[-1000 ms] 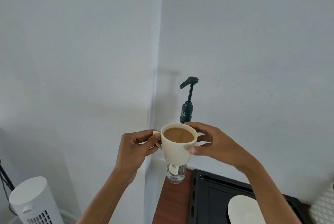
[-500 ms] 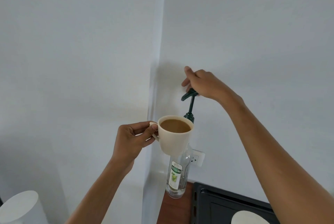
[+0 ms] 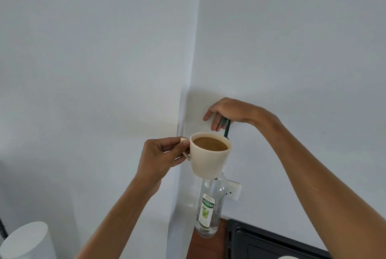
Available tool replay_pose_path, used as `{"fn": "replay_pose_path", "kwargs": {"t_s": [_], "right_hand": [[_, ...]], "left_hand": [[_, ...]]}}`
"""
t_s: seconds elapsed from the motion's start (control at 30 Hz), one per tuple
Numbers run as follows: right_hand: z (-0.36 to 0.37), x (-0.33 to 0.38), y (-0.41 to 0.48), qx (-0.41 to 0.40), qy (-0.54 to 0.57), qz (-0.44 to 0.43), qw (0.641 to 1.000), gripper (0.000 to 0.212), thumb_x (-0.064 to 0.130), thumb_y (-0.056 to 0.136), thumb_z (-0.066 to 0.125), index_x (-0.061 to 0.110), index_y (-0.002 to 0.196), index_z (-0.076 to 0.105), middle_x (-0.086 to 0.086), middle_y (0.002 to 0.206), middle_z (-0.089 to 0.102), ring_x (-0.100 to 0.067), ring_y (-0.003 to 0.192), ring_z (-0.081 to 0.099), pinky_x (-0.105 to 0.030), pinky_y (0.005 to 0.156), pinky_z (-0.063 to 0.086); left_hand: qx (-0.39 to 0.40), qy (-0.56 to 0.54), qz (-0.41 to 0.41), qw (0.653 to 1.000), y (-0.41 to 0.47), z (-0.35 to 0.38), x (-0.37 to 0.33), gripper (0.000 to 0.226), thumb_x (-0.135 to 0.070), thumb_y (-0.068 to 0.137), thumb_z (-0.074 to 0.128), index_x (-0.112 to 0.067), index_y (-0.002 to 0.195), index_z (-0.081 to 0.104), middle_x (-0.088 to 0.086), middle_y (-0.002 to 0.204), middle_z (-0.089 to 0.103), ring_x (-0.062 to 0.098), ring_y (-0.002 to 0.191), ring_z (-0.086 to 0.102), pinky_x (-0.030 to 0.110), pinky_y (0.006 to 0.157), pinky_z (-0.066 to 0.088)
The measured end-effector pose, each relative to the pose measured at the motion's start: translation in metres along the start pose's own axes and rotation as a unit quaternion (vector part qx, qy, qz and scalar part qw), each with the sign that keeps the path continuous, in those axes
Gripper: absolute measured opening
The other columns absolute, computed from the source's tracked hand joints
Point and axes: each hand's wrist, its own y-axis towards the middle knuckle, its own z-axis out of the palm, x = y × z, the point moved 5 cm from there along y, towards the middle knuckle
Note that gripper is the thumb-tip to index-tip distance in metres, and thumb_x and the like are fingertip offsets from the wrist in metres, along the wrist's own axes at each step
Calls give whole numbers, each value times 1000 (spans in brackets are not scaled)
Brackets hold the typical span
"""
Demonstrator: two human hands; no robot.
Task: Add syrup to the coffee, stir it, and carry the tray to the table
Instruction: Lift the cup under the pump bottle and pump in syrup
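Observation:
A cream cup (image 3: pixel 208 159) filled with light-brown coffee (image 3: pixel 210 143) hangs in the air, my left hand (image 3: pixel 161 158) pinching its handle. Behind and below it stands a clear syrup bottle (image 3: pixel 208 208) with a green-and-white label on the wooden counter (image 3: pixel 205 246). Its dark green pump stem (image 3: pixel 227 129) rises just behind the cup's rim. My right hand (image 3: pixel 227 112) lies closed over the pump head, which is hidden under the palm and fingers. The spout is not visible.
A black tray (image 3: pixel 271 242) lies on the counter at the lower right, with a bit of a white dish (image 3: pixel 286 257) at the frame's bottom edge. A wall socket (image 3: pixel 235 190) sits behind the bottle. A white cylinder (image 3: pixel 27 242) stands at the lower left.
My right hand left the cup, rose to the pump head and has closed down over it. The cup moved up and slightly right under the pump, held by my left hand alone.

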Motion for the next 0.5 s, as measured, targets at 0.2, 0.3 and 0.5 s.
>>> {"fn": "replay_pose_path", "kwargs": {"t_s": [0.2,0.3,0.5], "right_hand": [[1,2,-3,11,5,-31,999,48,38,108,31,18,113,74,-16,100,78,-26,96,72,-37,96,52],[1,1,-2,-11,3,-45,999,49,41,108,32,21,106,76,-12,95,78,-25,93,71,-36,93,51],[1,-3,-1,-35,11,-53,998,50,44,106,35,21,103,79,-11,96,75,-27,94,70,-34,83,52]], "left_hand": [[2,0,2,1000,3,7,-4,19,-8,89,71,2,103,79,19,88,80,19,81,77,28,79,63],[0,-8,0,1000,3,12,-7,16,-8,89,71,0,101,80,21,90,80,21,82,77,26,76,63],[-5,-26,-2,1000,5,17,-13,15,-7,88,71,-3,99,80,18,87,81,20,80,78,25,74,63]]}}
